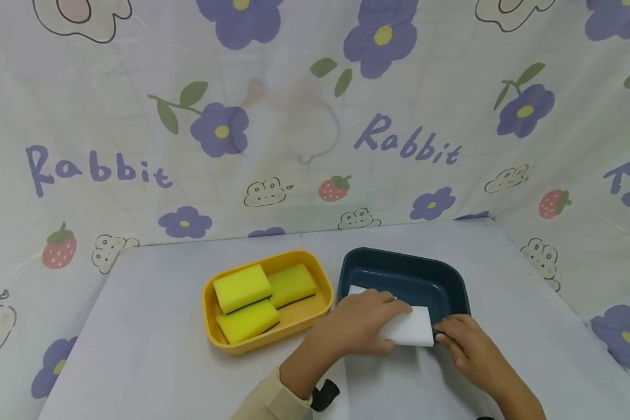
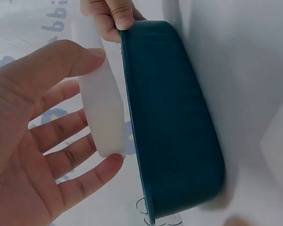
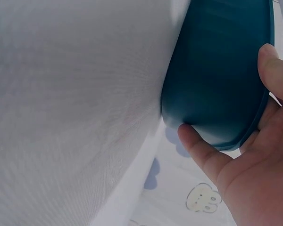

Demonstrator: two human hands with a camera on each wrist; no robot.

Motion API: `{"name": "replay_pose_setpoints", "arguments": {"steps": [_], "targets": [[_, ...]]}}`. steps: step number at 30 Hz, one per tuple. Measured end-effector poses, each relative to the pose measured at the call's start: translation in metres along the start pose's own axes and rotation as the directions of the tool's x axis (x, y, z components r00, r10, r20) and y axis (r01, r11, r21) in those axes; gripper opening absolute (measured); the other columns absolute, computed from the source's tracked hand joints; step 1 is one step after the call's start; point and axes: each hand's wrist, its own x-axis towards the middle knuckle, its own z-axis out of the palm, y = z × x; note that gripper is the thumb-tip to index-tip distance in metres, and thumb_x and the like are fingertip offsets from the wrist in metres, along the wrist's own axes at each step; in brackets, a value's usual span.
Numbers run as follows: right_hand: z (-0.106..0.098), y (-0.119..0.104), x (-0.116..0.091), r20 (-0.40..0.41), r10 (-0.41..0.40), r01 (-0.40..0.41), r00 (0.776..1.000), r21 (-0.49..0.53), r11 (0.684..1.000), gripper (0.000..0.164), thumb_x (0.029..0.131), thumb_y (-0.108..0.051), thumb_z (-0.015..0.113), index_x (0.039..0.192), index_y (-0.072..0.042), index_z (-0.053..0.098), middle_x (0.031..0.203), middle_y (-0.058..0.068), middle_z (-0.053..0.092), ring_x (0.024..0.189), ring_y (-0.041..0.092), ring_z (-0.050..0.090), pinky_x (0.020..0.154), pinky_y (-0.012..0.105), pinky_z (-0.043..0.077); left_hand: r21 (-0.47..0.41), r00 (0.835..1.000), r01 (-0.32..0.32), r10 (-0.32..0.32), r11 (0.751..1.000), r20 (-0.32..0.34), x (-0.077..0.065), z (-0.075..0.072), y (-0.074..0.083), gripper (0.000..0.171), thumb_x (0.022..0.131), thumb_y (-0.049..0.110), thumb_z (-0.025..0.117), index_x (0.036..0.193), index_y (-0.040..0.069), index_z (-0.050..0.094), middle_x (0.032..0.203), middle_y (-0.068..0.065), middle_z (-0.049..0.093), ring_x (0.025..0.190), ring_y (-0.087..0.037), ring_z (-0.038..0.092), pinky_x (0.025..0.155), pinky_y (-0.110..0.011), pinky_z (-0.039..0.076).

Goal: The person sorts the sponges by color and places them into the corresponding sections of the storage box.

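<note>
In the head view my left hand (image 1: 357, 321) holds a white sponge block (image 1: 412, 328) over the near side of a dark teal basin (image 1: 388, 261). The left wrist view has the thumb on one side of the block (image 2: 103, 110) and the fingers along the other, just above the basin's rim (image 2: 132, 101). Another white piece (image 1: 356, 289) shows behind the left hand; its shape is mostly hidden. My right hand (image 1: 467, 349) grips the basin's near right corner. From the right wrist, its thumb lies on the basin's rim while a finger touches the outer wall (image 3: 217, 75).
Left of the teal basin stands a yellow basin (image 1: 294, 331) with three yellow sponges (image 1: 242, 287), dark on their undersides. Both basins sit on a white-covered table (image 1: 152, 326). A printed cloth (image 1: 294, 134) with flowers hangs behind and along the sides.
</note>
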Motion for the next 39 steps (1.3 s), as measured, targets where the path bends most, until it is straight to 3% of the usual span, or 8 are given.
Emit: {"name": "replay_pose_setpoints", "arguments": {"steps": [12, 18, 32, 39], "targets": [[0.001, 0.003, 0.000, -0.013, -0.033, 0.033, 0.999, 0.007, 0.999, 0.021, 0.084, 0.002, 0.076, 0.084, -0.017, 0.068, 0.097, -0.001, 0.066, 0.097, 0.020, 0.058, 0.076, 0.043, 0.057, 0.050, 0.998, 0.060, -0.061, 0.997, 0.011, 0.020, 0.004, 0.005, 0.060, 0.092, 0.039, 0.074, 0.146, 0.028, 0.051, 0.138, 0.008, 0.057, 0.115, -0.011, 0.056, 0.091, -0.025, 0.052], [0.002, 0.002, -0.001, -0.020, -0.029, 0.030, 0.999, 0.003, 1.000, 0.018, 0.084, 0.002, 0.076, 0.089, -0.015, 0.072, 0.097, -0.002, 0.065, 0.095, 0.017, 0.057, 0.075, 0.039, 0.057, 0.069, 0.995, 0.097, -0.097, 0.993, 0.001, 0.034, 0.009, 0.006, 0.061, 0.093, 0.039, 0.073, 0.147, 0.027, 0.048, 0.141, 0.008, 0.056, 0.120, -0.012, 0.055, 0.095, -0.028, 0.051], [-0.001, 0.001, 0.000, 0.020, 0.012, -0.012, 1.000, 0.011, 1.000, 0.016, 0.088, 0.001, 0.074, 0.092, -0.014, 0.074, 0.095, -0.006, 0.062, 0.094, 0.015, 0.054, 0.076, 0.038, 0.056, 0.083, 0.990, 0.132, -0.135, 0.988, 0.040, 0.070, 0.024, 0.003, 0.062, 0.092, 0.034, 0.076, 0.146, 0.026, 0.047, 0.137, 0.006, 0.057, 0.118, -0.013, 0.055, 0.088, -0.028, 0.053], [-0.001, 0.001, 0.001, 0.015, 0.010, -0.010, 1.000, 0.013, 1.000, 0.017, 0.088, 0.001, 0.074, 0.093, -0.016, 0.073, 0.095, -0.009, 0.063, 0.095, 0.014, 0.054, 0.075, 0.038, 0.056, 0.086, 0.989, 0.136, -0.140, 0.987, 0.048, 0.086, 0.035, 0.000, 0.061, 0.087, 0.035, 0.080, 0.139, 0.021, 0.052, 0.126, 0.005, 0.063, 0.106, -0.009, 0.059, 0.082, -0.023, 0.052]]}}
